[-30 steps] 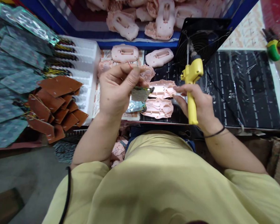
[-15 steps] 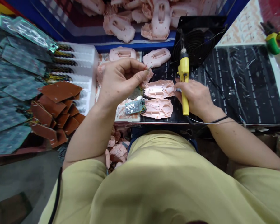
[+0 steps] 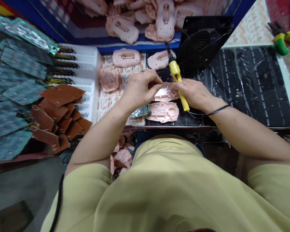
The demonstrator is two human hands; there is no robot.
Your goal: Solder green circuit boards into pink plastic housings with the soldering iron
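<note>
My left hand point(image 3: 145, 87) is closed in a pinch over the left part of a pink plastic shell half point(image 3: 168, 91); what lies between its fingertips is too small to make out. My right hand point(image 3: 193, 91) grips a yellow soldering gun point(image 3: 176, 72), its dark tip pointing up and away from me, and its fingers are close to the right end of that shell. Just nearer to me is a second open shell half point(image 3: 163, 111) with thin wires inside. A small green circuit board point(image 3: 138, 111) lies at its left, partly under my left forearm.
Other pink shells point(image 3: 126, 58) lie behind my hands, before a blue crate point(image 3: 145, 46) full of them. A black fan point(image 3: 195, 45) stands at the back. Green boards point(image 3: 16, 106), brown boards point(image 3: 60, 112) and a white foam tray point(image 3: 87, 61) are left; pliers point(image 3: 280, 43) lie far right.
My left hand, which was pinching a thin wire, has moved right and down onto the shell half. My right hand has shifted left, and the soldering gun now leans to the left.
</note>
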